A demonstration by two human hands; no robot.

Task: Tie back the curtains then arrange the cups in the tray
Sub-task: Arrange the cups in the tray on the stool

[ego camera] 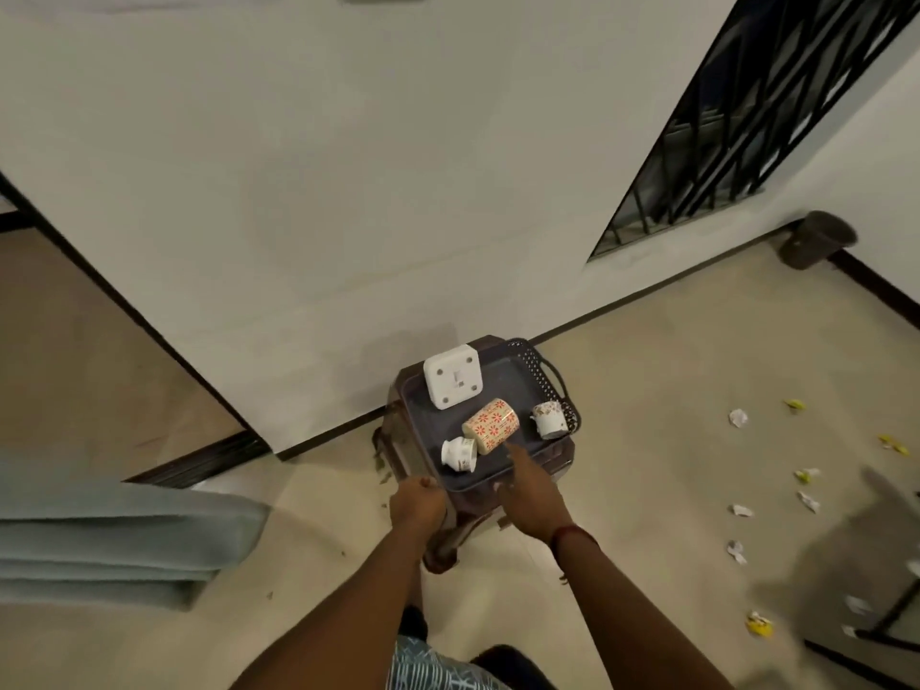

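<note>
A dark tray (pixel 517 376) with perforated sides sits on a brown plastic stool (pixel 450 527) by the wall. In it lie a tall cup with an orange flower pattern (pixel 491 424) on its side, a small white cup (pixel 459 454) tipped over at the near left, and another small white cup (pixel 549 419) at the right. A white square object (pixel 453 376) rests at the tray's far left. My left hand (pixel 417 505) grips the tray's near left edge. My right hand (pixel 531 490) reaches over the near edge, its fingers stretched toward the patterned cup.
A grey-blue curtain (pixel 114 535) hangs at the left. A barred window (pixel 756 117) is at the upper right, with a dark bin (pixel 816 239) in the corner. Crumpled paper scraps (pixel 739 418) litter the floor on the right, near a dark frame (pixel 891 615).
</note>
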